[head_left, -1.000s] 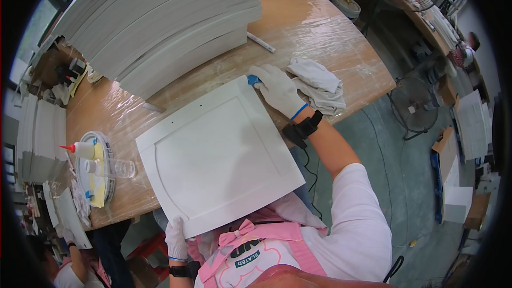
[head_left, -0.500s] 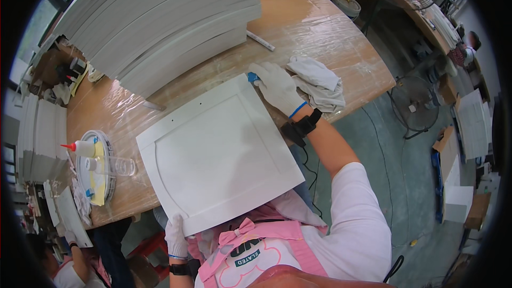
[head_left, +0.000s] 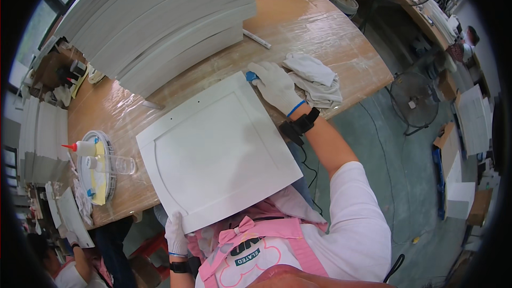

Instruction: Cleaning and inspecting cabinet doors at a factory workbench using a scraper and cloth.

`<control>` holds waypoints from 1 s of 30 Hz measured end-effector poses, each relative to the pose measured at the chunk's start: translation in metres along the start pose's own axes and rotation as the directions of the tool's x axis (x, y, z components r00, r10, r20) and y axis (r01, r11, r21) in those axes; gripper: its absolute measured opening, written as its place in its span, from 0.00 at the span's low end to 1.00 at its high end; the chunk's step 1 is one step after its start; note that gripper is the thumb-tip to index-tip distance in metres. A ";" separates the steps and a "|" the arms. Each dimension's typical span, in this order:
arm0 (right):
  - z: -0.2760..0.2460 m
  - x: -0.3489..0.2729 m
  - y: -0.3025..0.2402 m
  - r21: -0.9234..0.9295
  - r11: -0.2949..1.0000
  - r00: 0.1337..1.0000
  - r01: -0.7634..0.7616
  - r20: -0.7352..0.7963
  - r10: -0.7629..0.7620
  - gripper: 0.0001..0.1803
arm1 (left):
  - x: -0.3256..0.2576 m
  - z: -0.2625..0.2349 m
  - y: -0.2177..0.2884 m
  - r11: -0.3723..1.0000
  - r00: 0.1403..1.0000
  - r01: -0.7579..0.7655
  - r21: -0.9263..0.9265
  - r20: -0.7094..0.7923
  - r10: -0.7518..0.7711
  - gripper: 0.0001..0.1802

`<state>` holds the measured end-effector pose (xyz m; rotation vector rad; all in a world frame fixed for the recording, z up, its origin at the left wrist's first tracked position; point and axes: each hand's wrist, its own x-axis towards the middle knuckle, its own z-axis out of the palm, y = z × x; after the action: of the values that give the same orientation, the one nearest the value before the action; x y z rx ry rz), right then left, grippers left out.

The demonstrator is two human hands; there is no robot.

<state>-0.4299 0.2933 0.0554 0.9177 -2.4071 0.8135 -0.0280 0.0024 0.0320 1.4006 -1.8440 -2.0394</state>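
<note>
A white cabinet door panel [head_left: 218,149] with a routed arched border lies slanted in front of me, over the table's near edge. My left hand [head_left: 176,233], in a white glove, is closed on the panel's near left corner. At the far right corner, my gloved right hand [head_left: 273,84] pinches a small blue piece [head_left: 251,76] against the panel's edge; its exact kind is hard to make out. Just right of that hand rests a crumpled white cloth [head_left: 314,77].
A tall stack of white panels [head_left: 170,26] stands at the table's back left. On the left, a round lid [head_left: 111,189] carries a red-tipped squeeze bottle [head_left: 84,148] and a clear bottle [head_left: 120,165]. A floor fan [head_left: 413,104] stands right. Another person [head_left: 66,266] works lower left.
The view has shifted slightly. Both hands keep their holds, and the panel stays in nearly the same place.
</note>
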 end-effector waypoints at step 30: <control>-0.112 -0.183 -0.064 0.119 0.980 0.980 -0.161 0.141 0.144 0.26 | -0.005 0.005 0.001 0.997 0.997 -0.008 -0.075 -0.077 0.002 0.33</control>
<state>-0.2386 0.4095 0.0556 0.8677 -2.5900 1.0059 -0.0291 0.0091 0.0346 1.4322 -1.7203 -1.9998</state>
